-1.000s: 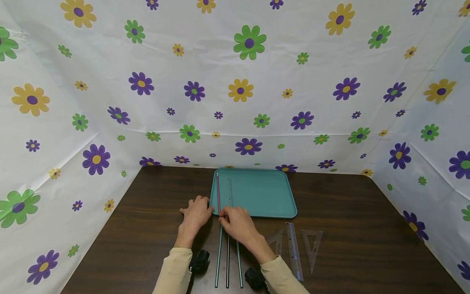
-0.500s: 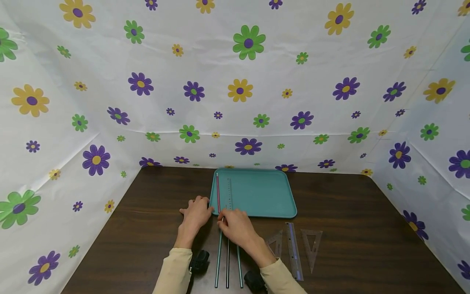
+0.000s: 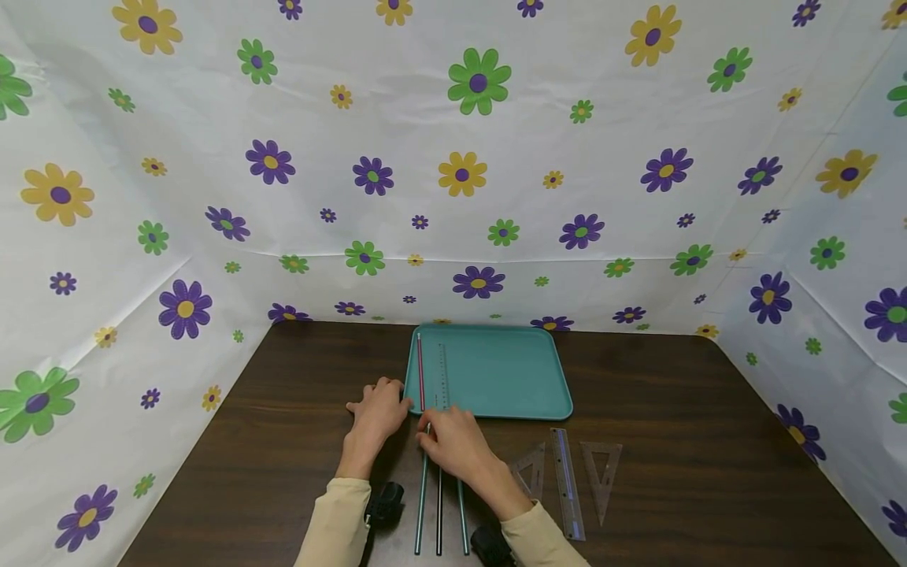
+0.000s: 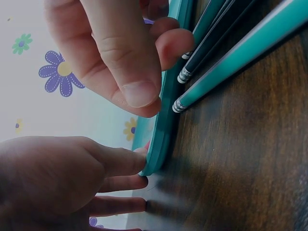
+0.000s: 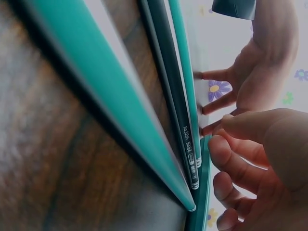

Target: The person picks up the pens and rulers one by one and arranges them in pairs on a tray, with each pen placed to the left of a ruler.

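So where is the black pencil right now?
In the head view, the black pencil lies on the table between two green pencils, low and just left of centre, in front of the teal tray.

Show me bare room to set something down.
Bare: the tray right of its short ruler; the table right of the outer triangle and left of the left hand. Crowded: in front of the tray: three pencils, the inner triangle and the long ruler.

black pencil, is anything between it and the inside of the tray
Yes: the near rim of the tray stands just past the eraser end of the black pencil. In the head view, the right hand hides that end.
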`<state>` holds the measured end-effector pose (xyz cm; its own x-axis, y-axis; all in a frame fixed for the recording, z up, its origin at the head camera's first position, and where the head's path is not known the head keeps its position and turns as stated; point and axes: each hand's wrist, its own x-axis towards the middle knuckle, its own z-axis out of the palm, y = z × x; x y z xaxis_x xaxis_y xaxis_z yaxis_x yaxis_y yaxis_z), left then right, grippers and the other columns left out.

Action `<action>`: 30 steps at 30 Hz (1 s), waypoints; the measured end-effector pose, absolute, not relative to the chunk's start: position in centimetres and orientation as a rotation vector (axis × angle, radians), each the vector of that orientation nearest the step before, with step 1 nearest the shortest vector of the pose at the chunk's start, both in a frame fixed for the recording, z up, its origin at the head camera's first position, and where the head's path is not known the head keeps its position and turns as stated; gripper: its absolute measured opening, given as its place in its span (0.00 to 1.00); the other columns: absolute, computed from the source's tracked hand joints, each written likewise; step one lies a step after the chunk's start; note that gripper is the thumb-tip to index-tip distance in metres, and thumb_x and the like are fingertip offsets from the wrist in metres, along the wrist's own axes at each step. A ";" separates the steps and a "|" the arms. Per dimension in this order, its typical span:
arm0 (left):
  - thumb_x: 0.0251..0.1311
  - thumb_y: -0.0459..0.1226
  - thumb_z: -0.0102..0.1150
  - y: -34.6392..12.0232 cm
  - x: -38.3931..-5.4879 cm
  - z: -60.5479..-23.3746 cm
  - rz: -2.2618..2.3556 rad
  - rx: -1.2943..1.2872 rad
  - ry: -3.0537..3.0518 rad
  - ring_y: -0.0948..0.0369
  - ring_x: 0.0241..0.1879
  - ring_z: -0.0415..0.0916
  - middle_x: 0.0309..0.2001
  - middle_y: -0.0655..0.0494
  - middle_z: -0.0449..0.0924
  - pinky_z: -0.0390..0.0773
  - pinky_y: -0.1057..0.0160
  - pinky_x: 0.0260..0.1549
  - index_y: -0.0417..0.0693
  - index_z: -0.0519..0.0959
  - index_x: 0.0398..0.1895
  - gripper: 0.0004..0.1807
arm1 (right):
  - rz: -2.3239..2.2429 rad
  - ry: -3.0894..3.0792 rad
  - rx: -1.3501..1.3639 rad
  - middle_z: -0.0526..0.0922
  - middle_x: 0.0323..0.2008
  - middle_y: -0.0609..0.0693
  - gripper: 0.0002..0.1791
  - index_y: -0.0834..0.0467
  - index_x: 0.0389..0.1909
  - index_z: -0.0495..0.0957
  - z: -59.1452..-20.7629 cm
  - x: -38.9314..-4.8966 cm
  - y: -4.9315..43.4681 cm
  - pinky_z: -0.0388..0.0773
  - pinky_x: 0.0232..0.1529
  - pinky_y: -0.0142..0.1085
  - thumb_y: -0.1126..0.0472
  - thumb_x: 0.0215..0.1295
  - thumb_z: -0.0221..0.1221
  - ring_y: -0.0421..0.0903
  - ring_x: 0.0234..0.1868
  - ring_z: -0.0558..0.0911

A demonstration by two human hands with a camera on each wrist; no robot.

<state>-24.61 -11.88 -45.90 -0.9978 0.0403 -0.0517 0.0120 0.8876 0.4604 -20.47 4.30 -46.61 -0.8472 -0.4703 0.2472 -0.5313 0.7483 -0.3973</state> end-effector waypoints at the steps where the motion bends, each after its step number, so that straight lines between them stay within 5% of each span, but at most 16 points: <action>1: 0.69 0.42 0.57 -11.9 -24.6 -45.9 0.731 0.038 2.990 0.31 0.63 0.63 0.63 0.36 0.71 0.54 0.17 0.54 0.41 0.78 0.60 0.21 | 0.704 -2.817 0.813 0.78 0.19 0.39 0.02 0.51 0.35 0.83 -46.6 -20.5 4.3 0.67 0.29 0.31 0.57 0.66 0.64 0.33 0.21 0.72; 30: 0.68 0.41 0.58 -12.0 -24.6 -45.7 0.766 0.064 2.987 0.31 0.61 0.65 0.62 0.35 0.72 0.55 0.17 0.52 0.39 0.78 0.59 0.20 | 0.537 -2.945 0.824 0.76 0.19 0.35 0.05 0.45 0.33 0.83 -46.7 -19.8 3.8 0.72 0.39 0.39 0.50 0.63 0.66 0.38 0.28 0.73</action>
